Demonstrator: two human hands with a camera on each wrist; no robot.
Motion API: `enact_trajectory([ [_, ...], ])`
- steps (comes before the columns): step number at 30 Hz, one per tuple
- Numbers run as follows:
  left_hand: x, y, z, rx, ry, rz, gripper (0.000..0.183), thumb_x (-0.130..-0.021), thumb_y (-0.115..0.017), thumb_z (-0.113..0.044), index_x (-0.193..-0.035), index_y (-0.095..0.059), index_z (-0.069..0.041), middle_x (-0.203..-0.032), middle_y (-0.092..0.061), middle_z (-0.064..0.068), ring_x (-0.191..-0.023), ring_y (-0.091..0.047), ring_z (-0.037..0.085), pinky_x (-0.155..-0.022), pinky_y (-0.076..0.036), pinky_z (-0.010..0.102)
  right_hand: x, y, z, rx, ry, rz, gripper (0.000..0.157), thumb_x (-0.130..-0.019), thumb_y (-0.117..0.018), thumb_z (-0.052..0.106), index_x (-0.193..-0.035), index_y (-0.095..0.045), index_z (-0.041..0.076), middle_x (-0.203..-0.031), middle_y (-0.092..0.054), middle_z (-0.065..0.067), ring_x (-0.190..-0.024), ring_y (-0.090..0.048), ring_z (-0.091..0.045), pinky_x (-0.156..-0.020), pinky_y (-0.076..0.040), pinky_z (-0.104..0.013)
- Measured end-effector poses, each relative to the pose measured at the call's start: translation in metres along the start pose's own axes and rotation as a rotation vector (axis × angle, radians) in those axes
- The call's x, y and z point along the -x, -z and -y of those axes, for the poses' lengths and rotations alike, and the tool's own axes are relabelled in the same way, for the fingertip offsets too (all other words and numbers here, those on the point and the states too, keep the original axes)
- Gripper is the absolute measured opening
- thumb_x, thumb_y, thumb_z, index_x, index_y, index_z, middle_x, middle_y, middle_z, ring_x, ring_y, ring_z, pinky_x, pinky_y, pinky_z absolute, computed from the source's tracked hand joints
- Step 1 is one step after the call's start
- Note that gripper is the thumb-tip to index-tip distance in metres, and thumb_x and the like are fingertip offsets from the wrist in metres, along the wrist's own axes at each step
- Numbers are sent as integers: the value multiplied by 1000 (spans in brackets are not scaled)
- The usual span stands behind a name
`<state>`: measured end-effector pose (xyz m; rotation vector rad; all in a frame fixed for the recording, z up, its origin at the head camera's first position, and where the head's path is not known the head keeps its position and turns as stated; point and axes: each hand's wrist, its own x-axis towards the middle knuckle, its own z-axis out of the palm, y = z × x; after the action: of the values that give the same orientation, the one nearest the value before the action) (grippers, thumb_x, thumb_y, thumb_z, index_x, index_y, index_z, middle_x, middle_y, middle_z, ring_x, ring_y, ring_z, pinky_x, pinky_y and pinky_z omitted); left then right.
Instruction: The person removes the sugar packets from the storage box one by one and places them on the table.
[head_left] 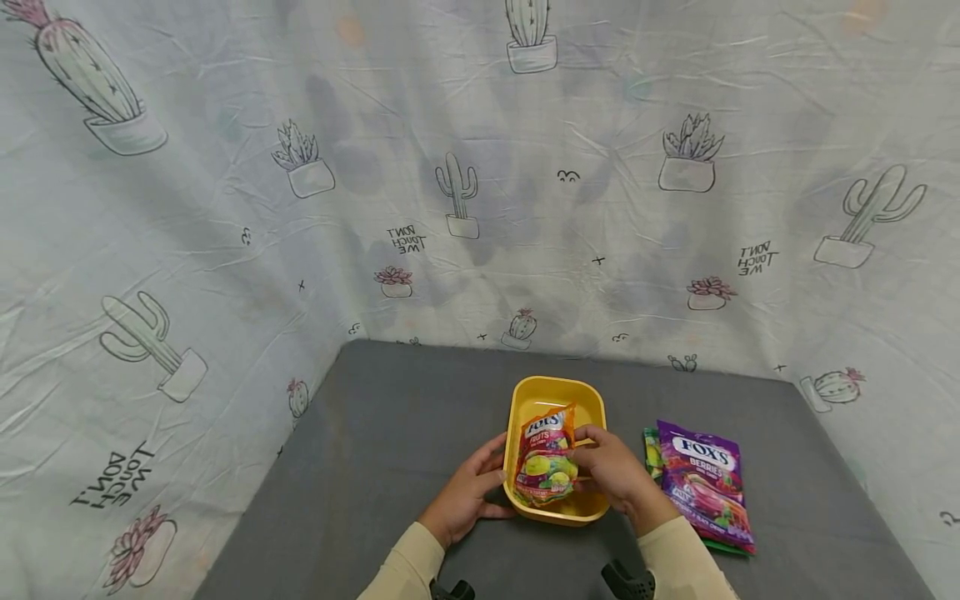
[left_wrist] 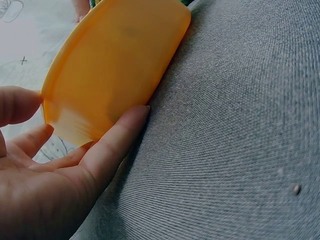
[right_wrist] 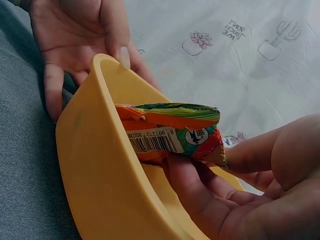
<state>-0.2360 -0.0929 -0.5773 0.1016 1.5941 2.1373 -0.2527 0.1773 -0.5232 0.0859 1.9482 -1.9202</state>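
Observation:
A yellow plastic container (head_left: 557, 387) stands on the grey surface, with an orange-and-red Fox's Fruits candy bag (head_left: 546, 467) inside, partly raised past the rim in the right wrist view. My right hand (head_left: 617, 473) reaches over the container's right side and pinches the bag by its edge between thumb and fingers. At the opposite side, my left hand (head_left: 467, 492) holds the container, thumb at the rim and fingers spread along the outer wall (left_wrist: 120, 60). The bag's printed barcode (right_wrist: 157, 140) faces the right wrist camera.
To the right of the container lies a purple Fox's Berries bag (head_left: 705, 483), overlapping a green packet (head_left: 652, 454) that is mostly hidden under it. A pale cloth (head_left: 525, 250) with cactus drawings hangs behind and at the sides of the grey surface (head_left: 420, 400).

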Motion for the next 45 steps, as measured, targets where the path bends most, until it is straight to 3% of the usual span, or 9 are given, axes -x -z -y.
enact_trajectory([
  [25,2,-2,0,-8,15,-19,69,-111,-61,-17,-173,-31,-13,-164,-42,24,-135,-56,41,-86,-60,65,7,0,0,-34,31,-120,27,-107,-60,2,-134,-58,-3,-109,-69,-17,-84,-68,-29,-70,-62,-38],
  [45,2,-2,-1,6,4,2,68,-113,-57,-15,-174,-28,-10,-167,-39,26,-137,-55,43,-88,-59,66,16,23,16,-117,73,-136,27,-108,-62,6,-134,-59,-2,-115,-71,-14,-86,-68,-26,-67,-60,-33],
])
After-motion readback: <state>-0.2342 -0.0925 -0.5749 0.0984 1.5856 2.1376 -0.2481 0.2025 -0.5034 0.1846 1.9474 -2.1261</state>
